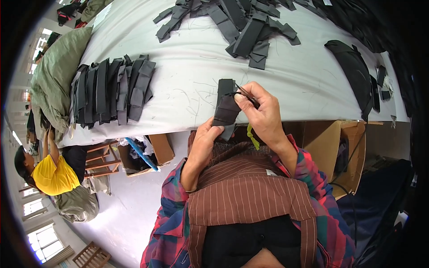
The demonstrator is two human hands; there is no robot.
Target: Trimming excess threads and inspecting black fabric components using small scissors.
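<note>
A folded strip of black fabric (226, 105) is held over the table's front edge. My left hand (205, 140) pinches its lower end between thumb and fingers. At the strip's upper right side, my right hand (262, 114) is closed round small dark thread snips (240, 90), mostly hidden by the fingers. Their thin tips lie close to the strip's edge; whether they touch it I cannot tell. Below the right hand hangs a yellow-green ribbon (253, 137). On the left of the table, several similar black strips (111, 91) lie side by side in a row.
A loose heap of black strips (243, 29) covers the far middle of the white table (187, 67). A curved black piece (353, 73) rests at the right. Cardboard boxes (353, 156) stand under the table. At the left a person in yellow (56, 174) works beside a green bundle (58, 80).
</note>
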